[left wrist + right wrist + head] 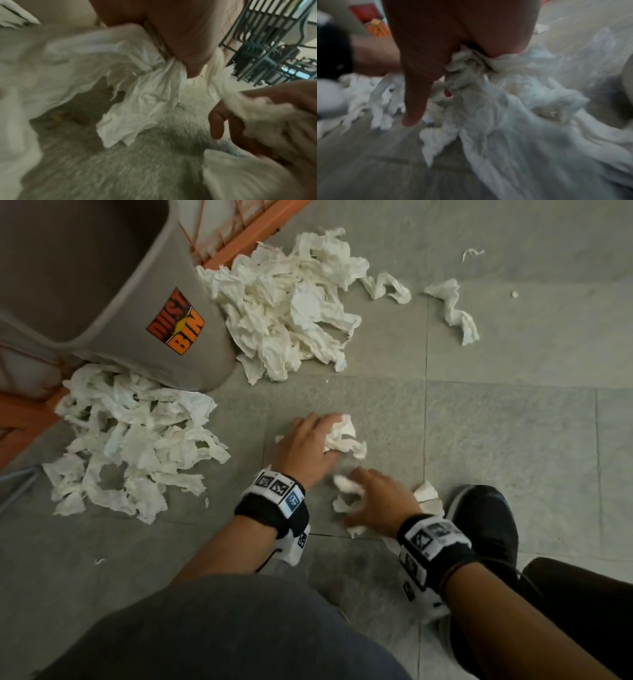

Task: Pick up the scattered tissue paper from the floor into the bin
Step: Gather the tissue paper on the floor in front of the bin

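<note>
Two hands grip tissue on the floor near the bin: left hand a wad, right hand scraps

An orange metal frame stands behind a grey stone-tiled floor; a black shoe rests on that floor.

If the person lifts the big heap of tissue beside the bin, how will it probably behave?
The tissue heap is crumpled, torn strips, so it is probably floppy and very light. Loose pieces may drop or tear off. The wad the left hand grips hangs limp, which suggests the same.
</note>
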